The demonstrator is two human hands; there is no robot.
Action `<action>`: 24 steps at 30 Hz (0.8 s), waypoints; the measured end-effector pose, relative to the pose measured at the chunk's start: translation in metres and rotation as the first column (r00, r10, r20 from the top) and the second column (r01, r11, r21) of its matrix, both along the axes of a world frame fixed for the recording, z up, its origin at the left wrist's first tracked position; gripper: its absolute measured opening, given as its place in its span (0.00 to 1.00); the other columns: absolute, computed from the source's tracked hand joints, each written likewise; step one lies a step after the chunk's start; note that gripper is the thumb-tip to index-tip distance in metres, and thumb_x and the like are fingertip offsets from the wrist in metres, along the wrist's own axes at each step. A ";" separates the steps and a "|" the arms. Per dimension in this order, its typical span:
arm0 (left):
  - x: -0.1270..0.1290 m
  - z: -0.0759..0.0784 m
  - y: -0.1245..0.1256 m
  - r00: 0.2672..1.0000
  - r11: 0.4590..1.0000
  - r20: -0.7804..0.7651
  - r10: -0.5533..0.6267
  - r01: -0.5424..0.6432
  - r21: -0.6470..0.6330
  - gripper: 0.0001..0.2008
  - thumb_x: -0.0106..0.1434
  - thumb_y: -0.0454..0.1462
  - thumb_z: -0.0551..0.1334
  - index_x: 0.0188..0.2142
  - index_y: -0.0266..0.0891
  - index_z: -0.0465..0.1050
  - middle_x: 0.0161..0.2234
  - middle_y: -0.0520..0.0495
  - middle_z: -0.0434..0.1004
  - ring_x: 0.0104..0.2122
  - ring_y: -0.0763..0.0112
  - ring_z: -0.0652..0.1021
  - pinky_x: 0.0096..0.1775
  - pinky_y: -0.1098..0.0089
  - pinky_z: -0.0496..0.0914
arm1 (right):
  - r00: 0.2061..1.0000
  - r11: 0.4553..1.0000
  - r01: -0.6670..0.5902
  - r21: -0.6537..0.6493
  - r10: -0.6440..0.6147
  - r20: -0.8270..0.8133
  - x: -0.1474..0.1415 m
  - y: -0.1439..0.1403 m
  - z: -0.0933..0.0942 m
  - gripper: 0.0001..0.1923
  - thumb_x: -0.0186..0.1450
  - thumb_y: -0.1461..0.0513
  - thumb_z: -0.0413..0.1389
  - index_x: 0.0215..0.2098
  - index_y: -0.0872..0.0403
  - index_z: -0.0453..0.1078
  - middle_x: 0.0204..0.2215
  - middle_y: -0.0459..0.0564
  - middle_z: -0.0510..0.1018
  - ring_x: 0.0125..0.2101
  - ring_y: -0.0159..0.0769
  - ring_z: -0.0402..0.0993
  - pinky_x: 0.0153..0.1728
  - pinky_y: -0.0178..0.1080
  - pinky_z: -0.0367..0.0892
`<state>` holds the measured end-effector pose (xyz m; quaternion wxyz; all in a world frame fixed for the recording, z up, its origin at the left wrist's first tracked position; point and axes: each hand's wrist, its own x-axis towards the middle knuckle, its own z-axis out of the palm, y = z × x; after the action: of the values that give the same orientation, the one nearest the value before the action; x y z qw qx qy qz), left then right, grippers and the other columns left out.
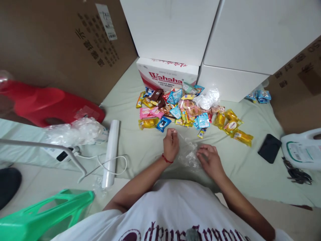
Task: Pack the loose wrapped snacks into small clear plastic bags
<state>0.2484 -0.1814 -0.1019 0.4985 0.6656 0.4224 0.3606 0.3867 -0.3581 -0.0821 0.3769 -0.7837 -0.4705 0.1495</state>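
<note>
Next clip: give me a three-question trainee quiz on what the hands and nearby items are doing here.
1. True or false: both hands touch the clear plastic bag.
2. Which lies nearest the right hand? A) red stool B) black phone C) green stool
3. Fill in: the left hand wears a ____ wrist cord, and its fingers are curled shut.

Key: 1 true; 2 B; 3 red. The snack packets lie heaped beyond the bag, in front of the Wahaha box.
</note>
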 end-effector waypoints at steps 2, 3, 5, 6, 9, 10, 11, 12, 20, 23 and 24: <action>-0.012 0.007 0.008 0.996 0.996 -0.044 -0.080 0.082 0.047 0.13 0.75 0.46 0.50 0.38 0.42 0.64 0.23 0.58 0.60 0.23 0.73 0.64 0.30 0.71 0.58 | 0.992 1.000 -0.014 -0.003 0.013 -0.127 0.010 0.011 0.004 0.16 0.69 0.49 0.56 0.35 0.49 0.78 0.42 0.54 0.79 0.46 0.46 0.74 0.50 0.50 0.70; -0.018 0.011 0.014 0.988 0.988 -0.068 -0.140 0.144 0.057 0.14 0.75 0.47 0.51 0.37 0.42 0.65 0.23 0.58 0.59 0.24 0.73 0.63 0.30 0.71 0.58 | 0.975 1.000 -0.014 -0.018 0.009 -0.221 0.018 0.014 0.007 0.16 0.68 0.48 0.56 0.34 0.50 0.76 0.40 0.53 0.79 0.43 0.44 0.75 0.47 0.47 0.71; -0.030 0.016 0.026 0.953 0.957 -0.102 -0.284 0.289 0.033 0.16 0.73 0.50 0.53 0.35 0.41 0.66 0.23 0.57 0.59 0.24 0.73 0.63 0.31 0.71 0.58 | 0.896 0.996 -0.022 -0.082 -0.017 -0.443 0.035 0.017 0.016 0.19 0.66 0.44 0.58 0.35 0.50 0.73 0.36 0.50 0.78 0.36 0.40 0.76 0.37 0.42 0.72; -0.035 0.017 0.031 0.930 0.935 -0.103 -0.353 0.355 0.002 0.18 0.72 0.51 0.53 0.34 0.41 0.66 0.23 0.57 0.59 0.25 0.73 0.63 0.31 0.71 0.58 | 0.840 0.992 -0.037 -0.122 -0.035 -0.542 0.042 0.019 0.021 0.20 0.65 0.42 0.59 0.35 0.50 0.71 0.33 0.48 0.77 0.31 0.37 0.75 0.31 0.39 0.70; -0.044 0.019 0.045 0.838 0.843 -0.109 -0.535 0.522 -0.125 0.21 0.66 0.56 0.60 0.37 0.40 0.70 0.24 0.57 0.62 0.25 0.73 0.64 0.31 0.72 0.59 | 0.723 0.978 -0.079 -0.192 -0.076 -0.687 0.053 0.025 0.032 0.25 0.61 0.39 0.61 0.35 0.50 0.67 0.24 0.41 0.72 0.18 0.29 0.63 0.19 0.33 0.57; -0.046 0.018 0.049 0.791 0.801 -0.138 -0.596 0.575 -0.165 0.22 0.61 0.56 0.64 0.38 0.39 0.72 0.24 0.57 0.63 0.25 0.73 0.64 0.30 0.72 0.59 | 0.713 0.976 -0.093 -0.199 -0.075 -0.698 0.054 0.028 0.034 0.26 0.60 0.39 0.62 0.36 0.50 0.67 0.22 0.40 0.70 0.16 0.27 0.59 0.17 0.32 0.53; -0.048 0.017 0.052 0.734 0.755 -0.181 -0.655 0.624 -0.201 0.22 0.57 0.54 0.68 0.38 0.39 0.73 0.24 0.57 0.63 0.26 0.73 0.65 0.30 0.72 0.59 | 0.707 0.973 -0.107 -0.204 -0.070 -0.704 0.055 0.030 0.036 0.26 0.59 0.38 0.63 0.36 0.51 0.68 0.21 0.38 0.68 0.15 0.25 0.55 0.17 0.32 0.50; -0.050 0.015 0.057 0.675 0.715 -0.235 -0.699 0.661 -0.228 0.21 0.55 0.52 0.70 0.37 0.38 0.75 0.24 0.57 0.64 0.26 0.73 0.65 0.30 0.72 0.59 | 0.702 0.971 -0.118 -0.207 -0.066 -0.709 0.055 0.032 0.036 0.27 0.58 0.38 0.64 0.35 0.51 0.68 0.20 0.38 0.66 0.15 0.24 0.53 0.17 0.32 0.48; -0.056 -0.002 0.067 0.889 0.839 -0.142 -0.434 0.342 -0.423 0.14 0.51 0.45 0.67 0.28 0.40 0.65 0.24 0.56 0.66 0.25 0.74 0.70 0.29 0.74 0.63 | 0.751 0.995 -0.077 -0.069 0.012 -0.661 0.051 0.040 0.019 0.27 0.57 0.39 0.65 0.33 0.52 0.69 0.27 0.44 0.71 0.27 0.31 0.64 0.28 0.34 0.63; -0.045 -0.002 0.048 0.992 0.729 0.029 -0.123 0.110 -0.676 0.15 0.56 0.44 0.65 0.36 0.42 0.63 0.25 0.58 0.68 0.21 0.77 0.71 0.27 0.74 0.67 | 0.719 0.994 0.090 -0.059 -0.106 -0.687 0.034 0.044 0.005 0.25 0.59 0.39 0.61 0.35 0.50 0.65 0.27 0.44 0.71 0.26 0.33 0.66 0.26 0.35 0.65; -0.042 -0.001 0.043 0.997 0.706 0.044 -0.060 0.074 -0.704 0.14 0.57 0.44 0.65 0.38 0.43 0.63 0.24 0.59 0.67 0.18 0.79 0.69 0.26 0.75 0.67 | 0.703 0.988 0.138 -0.069 -0.147 -0.696 0.029 0.045 0.001 0.24 0.59 0.40 0.60 0.35 0.49 0.64 0.26 0.43 0.70 0.25 0.33 0.65 0.23 0.34 0.64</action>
<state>0.2059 -0.1380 -0.1025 0.7313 0.4365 0.4992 0.1597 0.4157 -0.3133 -0.0808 0.5323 -0.7052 -0.2307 0.4075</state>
